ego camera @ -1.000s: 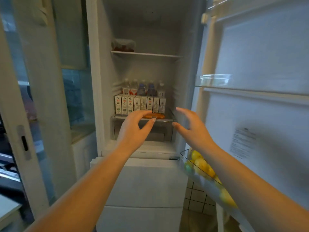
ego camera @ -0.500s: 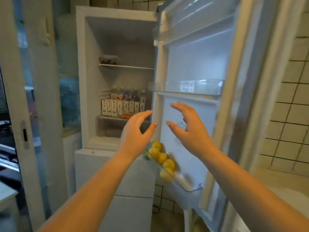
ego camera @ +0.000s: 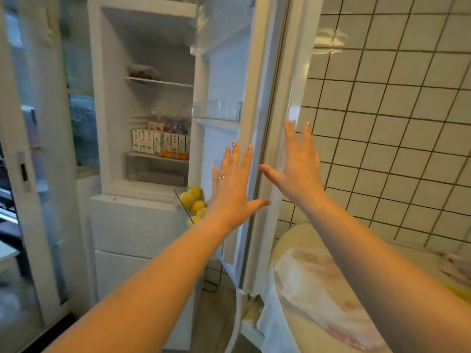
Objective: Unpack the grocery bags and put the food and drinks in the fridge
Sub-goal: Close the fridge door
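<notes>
Neither grip has hold of anything: the left hand (ego camera: pixel 233 184) and right hand (ego camera: pixel 298 171) are raised flat, fingers spread, at the edge of the open fridge door (ego camera: pixel 257 103); whether either palm touches it cannot be told. Cartons (ego camera: pixel 159 142) and bottles (ego camera: pixel 174 126) stand on a shelf inside the fridge (ego camera: pixel 116 103), and lemons (ego camera: pixel 195 203) sit in the low door rack. A bag (ego camera: pixel 323 284) lies on the round table (ego camera: pixel 288 240) to the right, apparently still to be emptied. Swinging the door shut hard could jolt the lemons loose, and the left hand's fingers (ego camera: pixel 242 159) by the door's edge risk a pinch.
</notes>
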The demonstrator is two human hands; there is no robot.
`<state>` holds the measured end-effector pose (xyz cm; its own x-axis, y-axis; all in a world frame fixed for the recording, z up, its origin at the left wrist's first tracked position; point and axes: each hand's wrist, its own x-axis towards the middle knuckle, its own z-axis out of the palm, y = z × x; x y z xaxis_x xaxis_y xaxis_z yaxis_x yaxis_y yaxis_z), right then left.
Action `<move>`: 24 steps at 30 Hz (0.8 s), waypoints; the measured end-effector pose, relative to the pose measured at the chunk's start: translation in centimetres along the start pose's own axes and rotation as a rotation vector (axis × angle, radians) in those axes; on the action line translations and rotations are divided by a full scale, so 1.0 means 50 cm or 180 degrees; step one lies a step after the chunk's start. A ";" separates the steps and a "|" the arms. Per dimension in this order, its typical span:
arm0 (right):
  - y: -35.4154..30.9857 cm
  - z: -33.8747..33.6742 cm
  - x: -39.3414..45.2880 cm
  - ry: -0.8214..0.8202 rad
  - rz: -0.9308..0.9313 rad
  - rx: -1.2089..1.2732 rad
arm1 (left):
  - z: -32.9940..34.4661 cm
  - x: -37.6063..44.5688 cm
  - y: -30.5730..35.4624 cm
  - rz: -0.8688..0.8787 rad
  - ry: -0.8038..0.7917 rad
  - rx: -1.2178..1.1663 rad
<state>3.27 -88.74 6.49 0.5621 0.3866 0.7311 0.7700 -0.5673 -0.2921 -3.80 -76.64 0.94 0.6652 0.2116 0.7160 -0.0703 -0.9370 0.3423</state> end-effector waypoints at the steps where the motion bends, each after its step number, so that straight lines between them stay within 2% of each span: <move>1: 0.010 0.004 -0.002 -0.0218 0.0107 -0.0008 | 0.012 0.000 0.007 -0.0040 -0.0085 0.0104; 4: 0.016 0.017 -0.002 -0.0591 0.0187 0.0334 | 0.032 -0.006 0.015 -0.0116 -0.0239 0.0084; 9: 0.014 0.025 0.001 -0.0555 -0.0081 0.0359 | 0.030 -0.017 0.015 -0.0146 -0.0152 -0.0383; 12: -0.004 0.033 -0.010 -0.0576 -0.0317 0.0331 | 0.014 -0.026 0.011 -0.0141 -0.0048 -0.0403; 24: -0.174 0.121 -0.027 -0.0299 -0.1633 -0.0228 | -0.092 -0.094 -0.142 -0.0516 0.0795 -0.0322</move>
<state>-2.37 -79.94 4.30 0.1455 0.6893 0.7097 0.9326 -0.3351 0.1342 -9.83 -69.72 -2.06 0.4715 0.4296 0.7701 -0.0601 -0.8556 0.5141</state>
